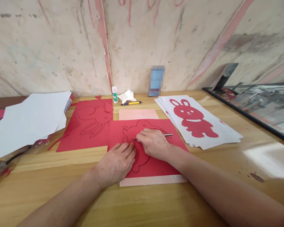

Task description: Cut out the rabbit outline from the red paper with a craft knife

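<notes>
My right hand (pixel 153 142) is closed around a slim silver craft knife (pixel 168 135), whose back end sticks out to the right past the knuckles. Its tip is down by the drawn lines on a red paper sheet (pixel 118 127), close to my left fingertips; the blade itself is hard to make out. That sheet bears a rabbit outlined in dark line, partly covered by both hands. My left hand (pixel 119 162) lies on the lower left of the sheet, fingers stretched and pressing, holding nothing. Under the sheet, a pale pink board (pixel 139 114) shows at the top and bottom.
To the left lie another red sheet with a rabbit outline (pixel 85 126) and white papers (pixel 38 116). Behind are a glue stick (pixel 115 95), crumpled tissue (pixel 126 95) and a yellow-blue pen (pixel 132 103). A red paper rabbit (pixel 191 115) lies on white sheets at right, near a black-framed panel (pixel 248 115).
</notes>
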A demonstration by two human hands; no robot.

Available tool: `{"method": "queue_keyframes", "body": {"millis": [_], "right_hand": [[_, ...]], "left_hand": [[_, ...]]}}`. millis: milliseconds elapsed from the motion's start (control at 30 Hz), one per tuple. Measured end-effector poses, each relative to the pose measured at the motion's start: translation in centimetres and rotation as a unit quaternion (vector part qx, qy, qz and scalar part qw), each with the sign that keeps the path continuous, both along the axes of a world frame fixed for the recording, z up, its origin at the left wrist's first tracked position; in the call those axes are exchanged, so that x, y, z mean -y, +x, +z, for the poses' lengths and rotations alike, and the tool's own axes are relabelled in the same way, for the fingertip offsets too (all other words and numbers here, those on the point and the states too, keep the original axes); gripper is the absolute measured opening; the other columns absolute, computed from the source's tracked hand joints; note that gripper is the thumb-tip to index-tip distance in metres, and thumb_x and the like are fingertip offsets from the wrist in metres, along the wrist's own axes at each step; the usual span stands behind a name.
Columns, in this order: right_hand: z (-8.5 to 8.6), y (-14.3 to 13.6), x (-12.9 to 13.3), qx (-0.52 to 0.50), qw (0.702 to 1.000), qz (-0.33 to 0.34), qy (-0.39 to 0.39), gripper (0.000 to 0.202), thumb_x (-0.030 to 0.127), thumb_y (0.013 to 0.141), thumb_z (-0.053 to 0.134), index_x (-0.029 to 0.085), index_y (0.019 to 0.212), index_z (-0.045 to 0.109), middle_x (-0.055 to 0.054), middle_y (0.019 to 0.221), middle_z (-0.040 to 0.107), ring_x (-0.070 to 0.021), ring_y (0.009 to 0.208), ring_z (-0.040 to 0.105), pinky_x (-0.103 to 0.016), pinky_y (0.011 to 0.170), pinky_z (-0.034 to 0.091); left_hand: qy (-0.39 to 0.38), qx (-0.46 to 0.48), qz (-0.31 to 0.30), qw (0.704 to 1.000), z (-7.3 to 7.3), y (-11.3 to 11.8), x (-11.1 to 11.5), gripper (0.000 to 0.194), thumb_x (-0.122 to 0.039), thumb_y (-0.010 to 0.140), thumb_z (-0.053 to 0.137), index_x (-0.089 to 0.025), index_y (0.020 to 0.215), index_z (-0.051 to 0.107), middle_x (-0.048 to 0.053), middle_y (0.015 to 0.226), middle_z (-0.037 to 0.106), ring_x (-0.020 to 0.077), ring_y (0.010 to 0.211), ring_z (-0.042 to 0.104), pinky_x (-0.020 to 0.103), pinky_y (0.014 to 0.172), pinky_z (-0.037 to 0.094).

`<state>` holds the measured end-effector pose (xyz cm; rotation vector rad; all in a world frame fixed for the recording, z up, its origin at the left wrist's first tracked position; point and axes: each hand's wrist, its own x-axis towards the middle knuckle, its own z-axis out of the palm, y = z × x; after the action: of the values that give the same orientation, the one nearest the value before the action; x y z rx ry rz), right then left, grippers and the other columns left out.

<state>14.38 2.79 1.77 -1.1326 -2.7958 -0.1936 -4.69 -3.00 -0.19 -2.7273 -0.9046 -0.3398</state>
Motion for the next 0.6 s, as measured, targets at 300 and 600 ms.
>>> {"method": "queue_keyframes", "body": {"millis": [300, 600], "right_hand": [[0.6, -0.2, 0.2, -0.012, 1.0, -0.005, -0.022, 0.014, 0.012, 0.081, 0.049, 0.017, 0.084, 0.061, -0.005, 0.08, 0.066, -0.0173, 0.077, 0.055, -0.028, 0.056, 0.028], [0.2, -0.3, -0.2, -0.043, 0.999, 0.004, -0.01, 0.017, 0.014, 0.086, 0.046, 0.017, 0.084, 0.063, -0.005, 0.082, 0.067, -0.0175, 0.079, 0.056, -0.028, 0.058, 0.03]], "left_hand": [[-0.027, -0.08, 0.025, 0.996, 1.7, 0.5, 0.6, 0.029, -0.018, 0.09, 0.043, -0.009, 0.114, 0.058, 0.016, 0.124, 0.057, 0.0271, 0.111, 0.053, 0.04, 0.087, 0.045], [-0.075, -0.041, 0.093, 0.992, 2.0, 0.4, 3.2, 0.04, -0.032, 0.094, 0.041, -0.006, 0.122, 0.053, 0.015, 0.126, 0.056, 0.027, 0.113, 0.052, 0.04, 0.094, 0.044]]}}
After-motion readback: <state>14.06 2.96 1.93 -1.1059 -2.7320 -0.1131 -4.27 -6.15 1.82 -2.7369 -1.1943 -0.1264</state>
